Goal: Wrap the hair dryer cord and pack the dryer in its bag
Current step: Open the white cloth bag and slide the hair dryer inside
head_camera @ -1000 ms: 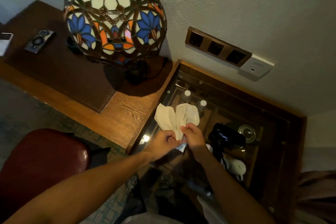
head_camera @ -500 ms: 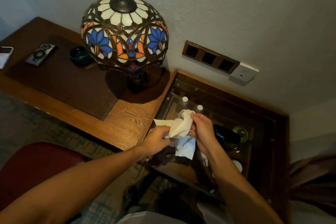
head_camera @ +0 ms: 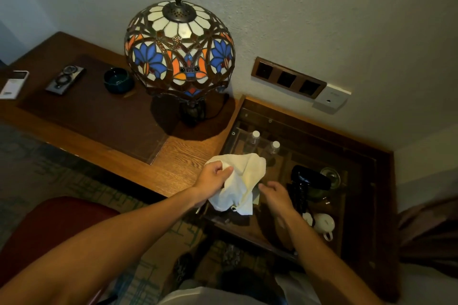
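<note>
A cream cloth bag [head_camera: 241,181] hangs crumpled over the glass-topped cabinet [head_camera: 366,156], and my left hand [head_camera: 213,178] grips its upper left edge. My right hand [head_camera: 273,192] is just right of the bag, fingers loosely spread, holding nothing. The black hair dryer [head_camera: 307,182] lies on the glass to the right of my right hand, handle pointing toward me. Its cord is hard to make out in the dark.
A stained-glass lamp [head_camera: 179,49] stands on the wooden desk [head_camera: 183,156] at left, with a dark bowl [head_camera: 117,80] and two remotes beyond it. Two water bottles [head_camera: 264,142] and a white teapot [head_camera: 323,224] show under the glass. A wall socket panel [head_camera: 287,79] is behind. A red chair [head_camera: 49,225] sits at lower left.
My right hand has let go of the bag and dropped to its right. The left hand now holds the bag alone, and the view has tilted upward.
</note>
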